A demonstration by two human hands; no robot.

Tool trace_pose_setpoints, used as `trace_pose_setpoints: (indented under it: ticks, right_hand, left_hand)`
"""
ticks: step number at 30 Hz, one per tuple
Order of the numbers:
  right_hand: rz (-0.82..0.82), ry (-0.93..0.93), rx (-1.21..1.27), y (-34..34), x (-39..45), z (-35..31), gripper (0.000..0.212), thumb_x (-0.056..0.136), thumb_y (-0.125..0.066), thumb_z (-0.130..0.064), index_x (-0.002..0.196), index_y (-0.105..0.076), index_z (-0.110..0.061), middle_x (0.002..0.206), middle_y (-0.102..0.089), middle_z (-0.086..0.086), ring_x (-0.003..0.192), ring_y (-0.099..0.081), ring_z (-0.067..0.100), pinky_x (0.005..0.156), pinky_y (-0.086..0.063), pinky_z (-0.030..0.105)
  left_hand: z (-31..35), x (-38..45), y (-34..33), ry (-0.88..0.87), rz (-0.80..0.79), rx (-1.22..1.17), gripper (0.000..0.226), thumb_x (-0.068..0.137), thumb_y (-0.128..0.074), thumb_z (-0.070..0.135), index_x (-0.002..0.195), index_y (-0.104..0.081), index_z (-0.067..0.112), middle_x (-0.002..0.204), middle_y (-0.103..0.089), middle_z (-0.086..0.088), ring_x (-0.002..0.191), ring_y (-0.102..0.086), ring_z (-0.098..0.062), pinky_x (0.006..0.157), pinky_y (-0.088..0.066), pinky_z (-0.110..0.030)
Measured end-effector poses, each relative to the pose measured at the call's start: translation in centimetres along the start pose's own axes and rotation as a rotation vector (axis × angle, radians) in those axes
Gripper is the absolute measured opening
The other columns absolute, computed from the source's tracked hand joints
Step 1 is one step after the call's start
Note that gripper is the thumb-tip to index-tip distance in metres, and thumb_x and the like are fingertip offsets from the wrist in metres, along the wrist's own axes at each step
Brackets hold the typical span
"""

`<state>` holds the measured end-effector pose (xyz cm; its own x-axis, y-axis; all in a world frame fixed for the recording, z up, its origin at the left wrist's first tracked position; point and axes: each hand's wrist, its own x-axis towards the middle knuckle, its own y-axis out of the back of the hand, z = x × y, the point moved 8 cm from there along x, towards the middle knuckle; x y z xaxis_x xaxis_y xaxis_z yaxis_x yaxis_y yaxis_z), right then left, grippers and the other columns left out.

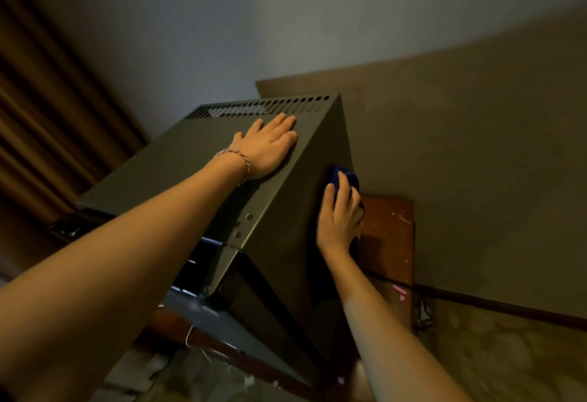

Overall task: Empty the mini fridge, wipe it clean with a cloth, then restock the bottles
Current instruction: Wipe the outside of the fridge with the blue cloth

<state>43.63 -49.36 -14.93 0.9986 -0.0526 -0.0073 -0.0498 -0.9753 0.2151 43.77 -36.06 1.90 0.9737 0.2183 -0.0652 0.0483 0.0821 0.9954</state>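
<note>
Mini fridge: your dark grey mini fridge (pixel 190 160) fills the middle of the frame, its flat top tilted toward you, with a row of vent slots (pixel 257 106) along the far edge near the upper centre.
Fridge side: the right side panel (pixel 286 227) drops away toward the lower centre; a few screws sit at its near top corner.
Cloth: the dark blue cloth (pixel 344 178) lies against that side panel, right of centre, bunched under your fingers.
Right hand: your right hand (pixel 340 217) presses on the cloth with its fingers curled over it, thumb uppermost, holding it to the panel.
Left hand: your left hand (pixel 268 146) lies flat on the fridge top just below the vent slots, fingers straight and slightly spread, holding nothing.
Wrist: a braided bracelet (pixel 235 158) circles your left wrist.
Desk: the fridge stands on a reddish-brown wooden desk (pixel 390 233), visible right of the cloth and marked with pale flecks.
Wall: a plain wall (pixel 476 147) fills the right and upper part of the frame.
Curtain: brown folds of curtain (pixel 47 116) hang at the left edge.
</note>
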Motion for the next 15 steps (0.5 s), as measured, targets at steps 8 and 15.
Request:
trace_pose_setpoints:
  ticks: [8,15]
  right_hand:
    - [0.056,0.318,0.076,0.8,-12.9,-3.4,0.060,0.096,-0.002,-0.067,0.146,-0.029,-0.047,0.153,-0.033,-0.001,0.134,-0.031,0.023,0.102,-0.024,0.046]
    - [0.112,0.472,0.058,1.5,-13.0,-6.6,0.055,0.101,-0.006,-0.061,0.145,-0.031,-0.040,0.147,-0.038,0.001,0.130,-0.036,0.023,0.098,-0.029,0.043]
  left_hand:
    - [0.2,-0.4,0.1,-0.002,-0.013,-0.003,0.053,0.105,-0.015,0.049,0.156,-0.009,0.036,0.164,-0.001,0.012,0.151,0.000,-0.026,0.120,-0.003,-0.056]
    - [0.1,-0.3,0.1,-0.022,-0.024,0.013,0.054,0.105,-0.015,0.048,0.156,-0.008,0.033,0.165,0.000,0.008,0.151,0.000,-0.027,0.120,-0.003,-0.056]
